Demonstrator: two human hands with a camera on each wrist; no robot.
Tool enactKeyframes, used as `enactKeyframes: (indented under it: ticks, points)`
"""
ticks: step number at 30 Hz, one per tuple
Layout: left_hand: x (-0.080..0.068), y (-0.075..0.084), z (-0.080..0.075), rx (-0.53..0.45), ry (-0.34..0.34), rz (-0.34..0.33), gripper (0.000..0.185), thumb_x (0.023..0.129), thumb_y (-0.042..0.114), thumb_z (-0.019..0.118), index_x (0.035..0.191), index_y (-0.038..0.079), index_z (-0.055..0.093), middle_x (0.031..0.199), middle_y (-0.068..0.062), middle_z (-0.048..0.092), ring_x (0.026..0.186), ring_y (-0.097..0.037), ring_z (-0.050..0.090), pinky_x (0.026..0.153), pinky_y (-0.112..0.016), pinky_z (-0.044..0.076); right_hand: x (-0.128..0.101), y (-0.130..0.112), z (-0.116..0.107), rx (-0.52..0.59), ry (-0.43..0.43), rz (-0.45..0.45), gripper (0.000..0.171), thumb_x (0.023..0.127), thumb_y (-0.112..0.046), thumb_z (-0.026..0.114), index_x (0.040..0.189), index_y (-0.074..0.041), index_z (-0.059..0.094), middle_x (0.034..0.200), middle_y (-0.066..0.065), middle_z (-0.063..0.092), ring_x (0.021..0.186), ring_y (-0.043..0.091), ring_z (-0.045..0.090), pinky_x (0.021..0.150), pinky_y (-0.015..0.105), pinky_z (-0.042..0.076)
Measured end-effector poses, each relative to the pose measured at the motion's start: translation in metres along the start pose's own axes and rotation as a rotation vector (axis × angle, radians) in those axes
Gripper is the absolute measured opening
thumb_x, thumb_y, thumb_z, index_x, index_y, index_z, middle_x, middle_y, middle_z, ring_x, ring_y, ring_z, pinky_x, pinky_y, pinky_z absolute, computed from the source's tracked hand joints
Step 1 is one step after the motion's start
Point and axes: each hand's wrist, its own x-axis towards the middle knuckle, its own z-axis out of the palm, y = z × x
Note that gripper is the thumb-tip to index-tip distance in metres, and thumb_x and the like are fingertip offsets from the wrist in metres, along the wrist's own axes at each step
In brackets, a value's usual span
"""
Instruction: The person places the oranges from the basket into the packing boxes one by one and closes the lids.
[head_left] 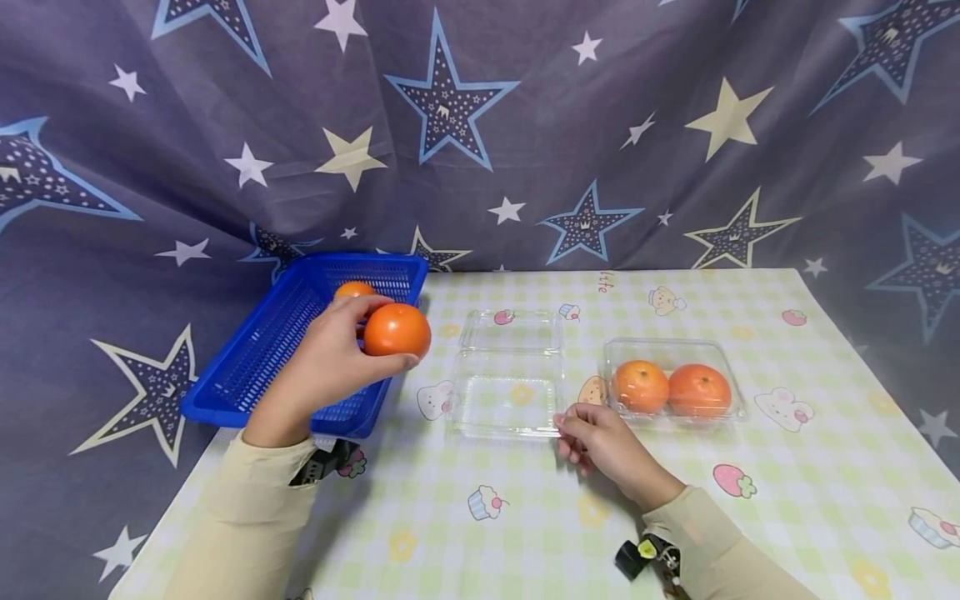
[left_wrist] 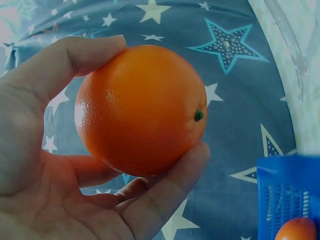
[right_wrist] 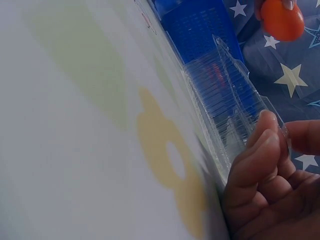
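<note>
My left hand holds an orange between thumb and fingers, up over the right side of the blue basket. In the left wrist view the orange shows a small green stem end. A clear plastic box lies on the table with its lid folded back, and nothing is inside it. My right hand pinches the box's near right corner; the right wrist view shows the thumb and fingers on the rim of the clear box.
Another orange sits at the far end of the basket. To the right stands a closed clear box with two oranges in it. A star-patterned curtain hangs behind the checked tablecloth.
</note>
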Motion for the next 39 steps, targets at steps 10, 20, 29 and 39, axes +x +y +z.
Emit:
enactKeyframes:
  ticks: [10,20,29,39]
  points:
    - [0.005,0.007,0.020,-0.097,0.013,0.000,0.077,0.076,0.036,0.091,0.140,0.013,0.054,0.132,-0.011,0.062,0.111,-0.033,0.065,0.092,-0.053,0.057,0.000,-0.001,-0.002,0.003,-0.005,0.003,0.030,0.104,-0.024,0.059,0.088,0.001,0.056,0.070,0.006,0.063,0.059,0.014,0.054,0.048,0.027,0.046]
    - [0.008,0.009,0.040,-0.132,0.047,0.034,0.076,0.074,0.043,0.092,0.136,0.014,0.057,0.122,-0.006,0.064,0.103,-0.026,0.057,0.088,-0.042,0.047,0.002,0.000,-0.003,0.003,-0.019,-0.006,0.031,0.105,-0.025,0.058,0.089,0.001,0.056,0.071,0.007,0.063,0.059,0.014,0.054,0.049,0.027,0.048]
    - [0.013,0.008,0.052,-0.148,0.041,0.043,0.082,0.072,0.041,0.093,0.135,0.013,0.049,0.123,-0.006,0.062,0.099,-0.024,0.060,0.080,-0.039,0.052,0.002,0.000,-0.003,0.005,-0.022,0.001,0.030,0.105,-0.025,0.058,0.089,0.000,0.055,0.071,0.006,0.062,0.059,0.013,0.054,0.049,0.027,0.047]
    - [0.028,0.025,0.061,-0.166,0.035,0.134,0.077,0.073,0.033,0.090,0.139,0.017,0.055,0.125,-0.006,0.056,0.100,-0.024,0.059,0.083,-0.041,0.057,0.003,0.001,-0.003,0.007,-0.010,0.020,0.029,0.105,-0.024,0.057,0.087,-0.001,0.056,0.071,0.006,0.063,0.059,0.015,0.054,0.049,0.027,0.047]
